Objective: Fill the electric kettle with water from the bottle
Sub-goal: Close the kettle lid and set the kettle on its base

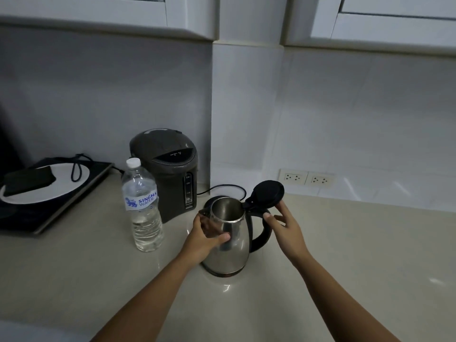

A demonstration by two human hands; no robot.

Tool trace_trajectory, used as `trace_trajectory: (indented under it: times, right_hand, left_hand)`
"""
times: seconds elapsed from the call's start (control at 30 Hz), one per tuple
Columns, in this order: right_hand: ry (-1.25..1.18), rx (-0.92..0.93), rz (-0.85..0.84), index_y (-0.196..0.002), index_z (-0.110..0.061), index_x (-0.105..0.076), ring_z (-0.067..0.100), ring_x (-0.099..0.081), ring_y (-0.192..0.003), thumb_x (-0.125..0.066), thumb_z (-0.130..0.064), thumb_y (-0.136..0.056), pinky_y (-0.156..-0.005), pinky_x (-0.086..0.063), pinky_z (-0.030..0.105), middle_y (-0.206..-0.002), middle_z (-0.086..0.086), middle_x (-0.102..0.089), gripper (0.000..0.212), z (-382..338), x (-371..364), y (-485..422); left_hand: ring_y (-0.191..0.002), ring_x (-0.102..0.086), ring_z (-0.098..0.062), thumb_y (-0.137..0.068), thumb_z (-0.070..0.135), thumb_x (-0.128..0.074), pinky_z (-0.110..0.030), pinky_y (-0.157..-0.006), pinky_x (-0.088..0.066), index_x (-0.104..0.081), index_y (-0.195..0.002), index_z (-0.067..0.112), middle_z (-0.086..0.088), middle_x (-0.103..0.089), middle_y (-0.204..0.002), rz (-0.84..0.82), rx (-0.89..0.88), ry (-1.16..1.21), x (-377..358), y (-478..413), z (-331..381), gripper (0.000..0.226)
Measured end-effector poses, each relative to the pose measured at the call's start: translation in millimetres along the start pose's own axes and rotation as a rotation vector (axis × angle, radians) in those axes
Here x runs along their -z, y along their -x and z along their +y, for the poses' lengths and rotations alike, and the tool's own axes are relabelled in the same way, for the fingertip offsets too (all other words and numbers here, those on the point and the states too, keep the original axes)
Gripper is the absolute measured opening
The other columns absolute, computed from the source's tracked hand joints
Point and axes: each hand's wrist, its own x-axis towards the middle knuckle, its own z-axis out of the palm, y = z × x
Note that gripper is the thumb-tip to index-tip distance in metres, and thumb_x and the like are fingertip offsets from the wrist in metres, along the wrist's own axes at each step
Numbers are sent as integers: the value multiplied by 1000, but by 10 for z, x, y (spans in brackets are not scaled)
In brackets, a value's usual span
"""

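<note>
The stainless steel electric kettle [228, 239] stands upright on the beige countertop [345, 255], off its round power base [209, 202], which lies just behind it with its cord [229, 187] trailing back toward the wall. The kettle's black hinged lid [267, 195] is raised, and the interior appears empty. The left hand [206, 239] is wrapped around the steel body, thumb across the front; the right hand [283, 227] is spread, fingertips touching the lid's edge and the top of the black handle [260, 233], clamped on nothing. The Singha water bottle [143, 206] stands left of the kettle, near but apart from it, with its white cap [133, 162] on and in neither hand. Risks, as judged: the cap has to come off first, and the bottle is soft-walled, so a hard squeeze could spill water over the countertop. The lid stands up on the handle side, so it could drop across the opening once the right hand lets go. Any spill may run back to the power base and cord behind the kettle. The wall sockets [307, 178] sit well to the right of the kettle. A dark thermo pot [167, 174] stands behind the bottle, crowding the lift path. Farther left of the kettle, an induction cooktop [56, 193] carries a white plate [49, 183] and a black adapter [29, 180], clear of the work.
</note>
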Motion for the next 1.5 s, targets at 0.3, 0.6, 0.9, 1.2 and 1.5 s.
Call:
trace_trajectory:
  times: [0.3,0.6,0.9,1.2,1.5]
  right_hand:
    - [50,109,-42,-143,-44,-42,17,-54,-122,-56,-30,-97,-102,-43,35,-130,-31,-54,50,-133,-42,-98]
    - [84,172,-120,-123,-50,-56,12,-59,-119,-48,-42,-97,-100,-51,46,-125,-14,-65,29,-340,-201,-322]
    - [130,218,-119,-118,-29,-64,11,-60,-110,-50,-27,-101,-95,-51,30,-112,-21,-61,22,-451,-456,-415]
    - [302,263,-44,-123,-31,-69,13,-60,-122,-60,-28,-95,-103,-50,33,-136,-6,-63,29,-417,-586,-406]
    - [710,390,-125,-131,-23,-64,27,-65,-115,-53,-21,-98,-93,-52,39,-143,0,-56,35,-469,-706,-329]
  left_hand:
    - [-105,-52,-2,-69,27,-85,-25,-95,-38,-34,-125,33,23,-56,-106,-13,-9,3,31,10,-14,76]
    - [-117,-48,-11,-69,31,-85,-24,-94,-36,-38,-126,28,20,-52,-109,-11,-28,-48,67,20,-21,74]
    - [-113,-49,-9,-69,33,-84,-23,-92,-37,-37,-126,29,19,-53,-110,-27,-31,-66,96,26,-8,74]
    - [-121,-48,-12,-65,39,-85,-26,-98,-39,-34,-140,24,7,-53,-127,-35,-33,-67,116,-4,-69,91]
    - [-107,-50,-1,-68,33,-85,-15,-81,-38,-37,-124,32,17,-53,-111,-39,-42,-61,120,-3,-87,73]
